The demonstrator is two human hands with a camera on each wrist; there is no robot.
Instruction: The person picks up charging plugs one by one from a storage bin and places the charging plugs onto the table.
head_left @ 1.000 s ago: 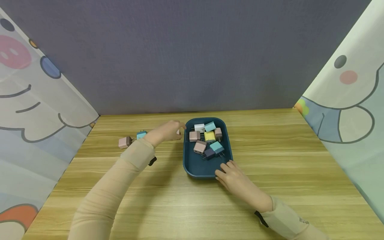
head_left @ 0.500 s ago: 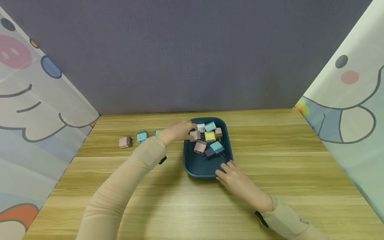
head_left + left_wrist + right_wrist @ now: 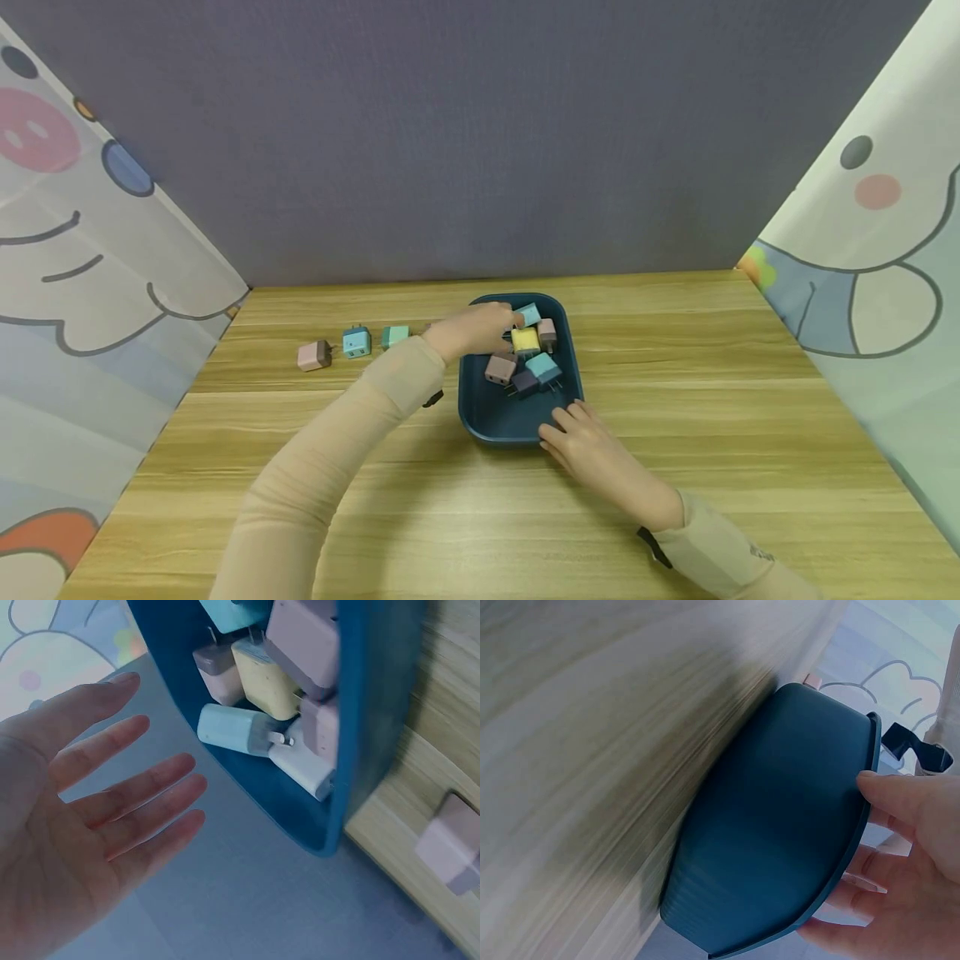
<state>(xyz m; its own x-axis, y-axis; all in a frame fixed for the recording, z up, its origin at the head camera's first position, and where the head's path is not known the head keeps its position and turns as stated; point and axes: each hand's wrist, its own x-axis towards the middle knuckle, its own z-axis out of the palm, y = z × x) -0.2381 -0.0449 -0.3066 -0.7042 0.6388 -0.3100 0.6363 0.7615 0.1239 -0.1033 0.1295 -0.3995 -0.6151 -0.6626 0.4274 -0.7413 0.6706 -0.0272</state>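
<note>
A dark blue plastic box [image 3: 495, 421] stands on the wooden table and holds several plug chargers in pink, blue, yellow and white. My left hand [image 3: 480, 327] is over the box's left far part and covers some chargers in the head view. In the left wrist view, that left hand [image 3: 97, 802] has its fingers spread with nothing between them, apart from the yellow charger [image 3: 264, 679] and light blue charger [image 3: 236, 729]. My right hand [image 3: 588, 446] grips the box's near right corner, its thumb [image 3: 889, 796] against the rim in the right wrist view.
Left of the box, a row of chargers lies on the table: a pink charger [image 3: 313, 356], a blue charger [image 3: 356, 342] and a green charger [image 3: 395, 336]. Another pink charger [image 3: 454, 844] lies beside the box. A grey panel [image 3: 480, 142] closes off the back.
My left hand has moved right, from the table beside the box to above the chargers inside it. The right hand stays at the box's corner.
</note>
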